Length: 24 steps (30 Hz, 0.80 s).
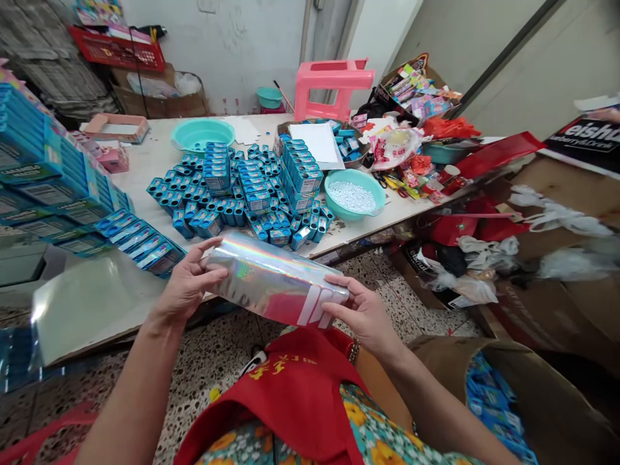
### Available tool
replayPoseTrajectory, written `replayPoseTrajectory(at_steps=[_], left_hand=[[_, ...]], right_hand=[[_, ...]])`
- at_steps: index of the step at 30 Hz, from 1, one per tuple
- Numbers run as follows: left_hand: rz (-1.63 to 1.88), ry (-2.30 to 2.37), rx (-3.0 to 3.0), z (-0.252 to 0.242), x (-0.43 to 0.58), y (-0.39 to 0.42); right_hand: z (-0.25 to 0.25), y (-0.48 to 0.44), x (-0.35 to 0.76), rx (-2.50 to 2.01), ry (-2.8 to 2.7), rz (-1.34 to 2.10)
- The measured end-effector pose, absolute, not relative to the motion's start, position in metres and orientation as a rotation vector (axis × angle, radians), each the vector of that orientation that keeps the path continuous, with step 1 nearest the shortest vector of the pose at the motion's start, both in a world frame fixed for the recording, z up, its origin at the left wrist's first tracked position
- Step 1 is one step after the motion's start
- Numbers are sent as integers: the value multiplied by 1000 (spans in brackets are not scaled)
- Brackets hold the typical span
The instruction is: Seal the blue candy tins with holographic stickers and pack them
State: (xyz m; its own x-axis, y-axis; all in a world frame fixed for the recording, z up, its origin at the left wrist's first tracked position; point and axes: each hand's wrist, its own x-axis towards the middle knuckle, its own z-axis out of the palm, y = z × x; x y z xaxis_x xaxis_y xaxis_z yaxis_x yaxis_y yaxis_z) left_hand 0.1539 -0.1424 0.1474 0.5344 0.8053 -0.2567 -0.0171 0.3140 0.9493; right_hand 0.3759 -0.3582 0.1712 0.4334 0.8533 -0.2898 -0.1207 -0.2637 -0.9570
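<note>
The glossy sheet point(271, 279), apparently clear plastic, slants lengthwise down to the right between left fingers point(213, 278) and right fingers point(340, 313), each clamped on an end.

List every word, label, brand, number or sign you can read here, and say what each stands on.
"eishu": large white letters on the black package at the right edge; any letter before it is unclear, and the smaller line beneath is too blurred.
Yellow characters on the red apron: too unclear to read.
Print on the blue boxes: too small and blurred.
Shiny film: no readable text.
</note>
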Motion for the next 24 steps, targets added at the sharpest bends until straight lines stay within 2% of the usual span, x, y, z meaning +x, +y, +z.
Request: replayPoseTrajectory(at_steps=[4, 8, 10, 12, 17, 24], left_hand=[[530, 924, 1241, 144, 151, -145], [734, 972, 1792, 158, 166, -158], [760, 815, 2101, 165, 184, -171], [596, 543, 2284, 167, 205, -183], [186, 182, 2241, 152, 242, -196], [210, 277, 2015, 138, 241, -197]], right_hand=[[174, -364, 384, -1594, -693, 1035], [178, -368, 391, -1608, -717, 1044], [182, -368, 392, -1614, -729, 1065], [184, -369, 394, -1617, -738, 1079], [185, -371, 400, -1672, -831, 1071], [178, -370, 407, -1684, -826, 1136]])
